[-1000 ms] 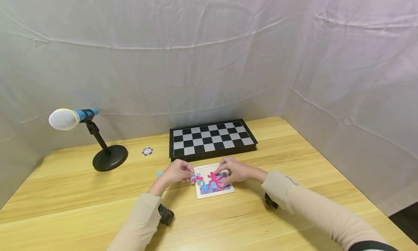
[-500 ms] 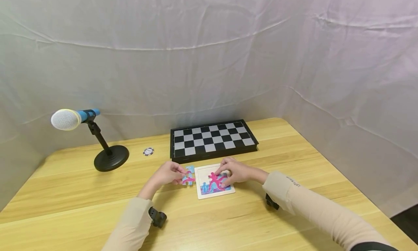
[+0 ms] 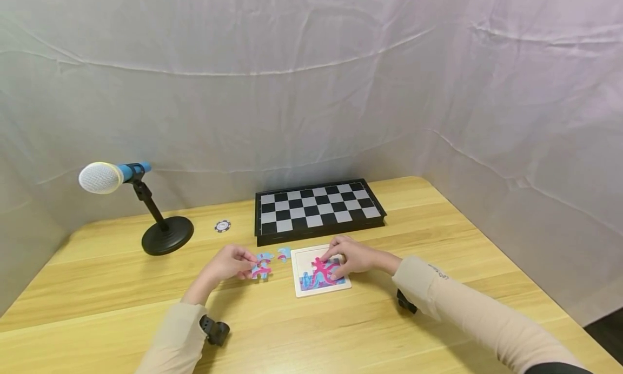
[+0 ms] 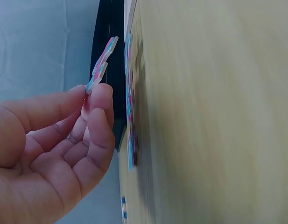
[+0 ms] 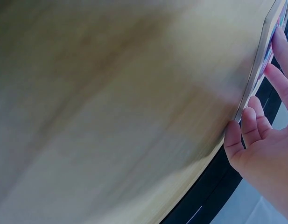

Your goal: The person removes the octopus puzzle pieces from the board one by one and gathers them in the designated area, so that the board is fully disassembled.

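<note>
My left hand (image 3: 225,267) pinches a pink-and-blue jigsaw piece (image 3: 261,272) between thumb and fingers, left of the puzzle tray. In the left wrist view this piece (image 4: 102,65) stands edge-on above the table. Loose jigsaw pieces (image 3: 284,254) lie just beyond it, partly hidden by the held one. The white puzzle tray (image 3: 304,257) has joined pieces with a pink creature (image 3: 321,274) in its lower part; its upper left is bare. My right hand (image 3: 357,255) rests thumb and fingertips on those joined pieces, and its other fingers (image 5: 249,126) lie by the tray's edge.
A black-and-white chessboard (image 3: 318,205) lies behind the tray. Towards the back left are a poker chip (image 3: 223,226) and a blue microphone (image 3: 109,177) on a black stand (image 3: 167,236). Pale cloth (image 3: 311,93) hangs around the wooden table (image 3: 311,336).
My left hand has drawn the jigsaw piece leftward from the tray's edge, and the loose pieces beyond it have come into sight. The right hand has stayed on the puzzle.
</note>
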The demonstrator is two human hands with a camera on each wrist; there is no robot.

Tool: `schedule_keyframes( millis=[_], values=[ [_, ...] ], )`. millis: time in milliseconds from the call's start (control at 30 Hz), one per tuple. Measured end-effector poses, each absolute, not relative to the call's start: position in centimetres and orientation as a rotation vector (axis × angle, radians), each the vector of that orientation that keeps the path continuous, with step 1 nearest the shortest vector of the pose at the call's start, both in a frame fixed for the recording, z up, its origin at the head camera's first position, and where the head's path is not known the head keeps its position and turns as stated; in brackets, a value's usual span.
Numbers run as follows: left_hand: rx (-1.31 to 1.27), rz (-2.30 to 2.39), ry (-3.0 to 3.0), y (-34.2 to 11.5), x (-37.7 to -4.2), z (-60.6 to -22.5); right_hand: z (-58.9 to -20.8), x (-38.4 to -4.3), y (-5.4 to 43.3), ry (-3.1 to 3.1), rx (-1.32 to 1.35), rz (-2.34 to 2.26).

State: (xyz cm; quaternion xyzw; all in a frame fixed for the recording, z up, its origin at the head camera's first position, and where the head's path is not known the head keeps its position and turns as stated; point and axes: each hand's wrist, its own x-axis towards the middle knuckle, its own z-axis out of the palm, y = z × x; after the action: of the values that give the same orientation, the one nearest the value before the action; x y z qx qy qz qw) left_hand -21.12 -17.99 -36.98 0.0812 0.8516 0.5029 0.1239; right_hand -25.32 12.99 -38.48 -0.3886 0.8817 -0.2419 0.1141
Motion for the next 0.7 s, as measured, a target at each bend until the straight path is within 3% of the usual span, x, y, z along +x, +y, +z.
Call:
schedule_keyframes(
  millis=[700],
  values=[
    [0.150, 1.434, 2.423, -20.9, -20.3, -37.4, -38.4, -25.3, 13.0, 2.588, -1.160, -0.710]
  ],
)
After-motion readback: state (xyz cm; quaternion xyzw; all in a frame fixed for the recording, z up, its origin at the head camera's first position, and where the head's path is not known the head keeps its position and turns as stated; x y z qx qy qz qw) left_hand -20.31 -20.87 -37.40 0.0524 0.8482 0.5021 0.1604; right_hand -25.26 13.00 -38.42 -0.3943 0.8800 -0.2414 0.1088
